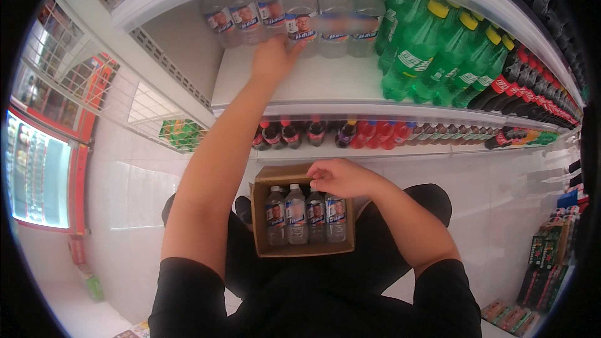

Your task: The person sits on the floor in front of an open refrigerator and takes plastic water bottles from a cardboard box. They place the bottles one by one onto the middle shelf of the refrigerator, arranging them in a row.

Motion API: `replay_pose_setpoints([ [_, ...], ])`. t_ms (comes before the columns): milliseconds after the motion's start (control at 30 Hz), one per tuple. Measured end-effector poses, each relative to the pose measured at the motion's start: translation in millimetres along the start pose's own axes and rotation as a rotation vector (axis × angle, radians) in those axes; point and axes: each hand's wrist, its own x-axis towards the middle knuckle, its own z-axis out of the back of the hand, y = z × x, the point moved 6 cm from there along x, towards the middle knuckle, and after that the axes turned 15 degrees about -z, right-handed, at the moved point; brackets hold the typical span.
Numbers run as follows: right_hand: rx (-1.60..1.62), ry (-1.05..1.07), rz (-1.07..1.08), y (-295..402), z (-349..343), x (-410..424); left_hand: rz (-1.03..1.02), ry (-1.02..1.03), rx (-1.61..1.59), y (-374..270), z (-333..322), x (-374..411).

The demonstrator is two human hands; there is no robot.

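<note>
My left hand (pixel 277 58) is raised to the shelf, at the lower part of a clear plastic water bottle (pixel 271 14) in the front row; its fingertips are partly hidden, so its hold is unclear. Beside it stand more white-capped water bottles (pixel 303 19) with blue and white labels. Between my knees is an open cardboard box (pixel 305 252), with several similar bottles (pixel 296 216) upright inside. My right hand (pixel 340 177) hovers over the box's right rear side with curled fingers, close to the bottle caps; whether it touches one cannot be told.
Green soda bottles (pixel 411 58) with yellow caps stand right of the water bottles, with cola bottles (pixel 502 87) beyond. A lower shelf (pixel 375 152) holds dark and red drinks. A white wire rack (pixel 94 98) and a lit fridge (pixel 40 169) stand left. Stacked drink packs (pixel 540 253) are at right.
</note>
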Motion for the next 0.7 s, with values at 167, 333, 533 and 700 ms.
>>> replay_pose_setpoints([
  [167,-0.161,-0.035,0.036,-3,-6,3,-0.048,0.044,0.085,3,-4,-5],
  [333,-0.323,0.041,-0.077,-12,-6,5,-0.139,0.12,0.024,3,15,-10],
  [533,-0.506,0.024,-0.128,-32,-19,3,-0.021,0.334,0.306,1,66,-65],
  [700,-0.599,0.08,-0.175,-43,-26,14,-0.003,0.35,0.389,3,106,-118],
])
